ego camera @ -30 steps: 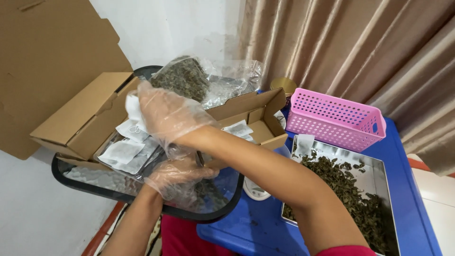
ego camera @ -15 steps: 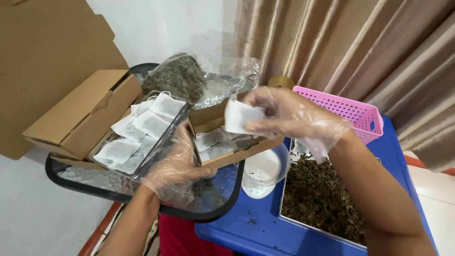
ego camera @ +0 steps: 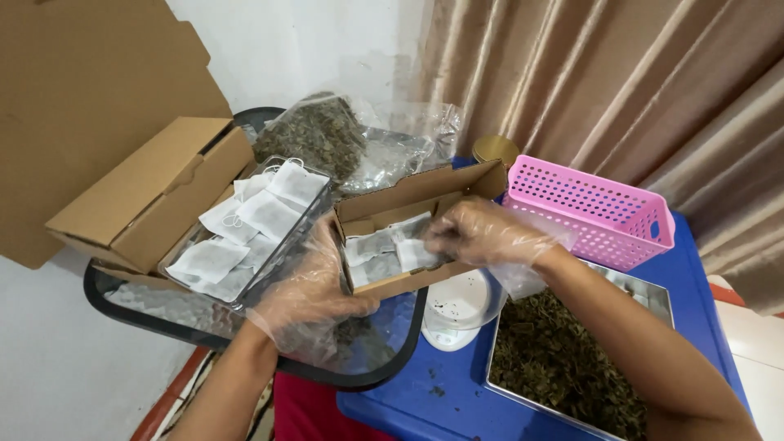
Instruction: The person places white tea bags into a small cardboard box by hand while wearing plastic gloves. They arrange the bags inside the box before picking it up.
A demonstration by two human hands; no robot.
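inside open cardboard box (ego camera: 408, 214), right hand (ego camera: 482, 237) presses tea bags (ego camera: 384, 249).

Lighting: bright, even, diffuse daylight; source direction cannot be told. Shadows soft and faint. Mild glare on the clear plastic bag (ego camera: 392, 139) and on the glossy glass tray (ego camera: 245, 343). White wall (ego camera: 310, 49) near overexposed. Slight motion blur on the right hand (ego camera: 482, 237). Wide-angle bending at frame edges, seen in the curtain (ego camera: 653, 98) folds.
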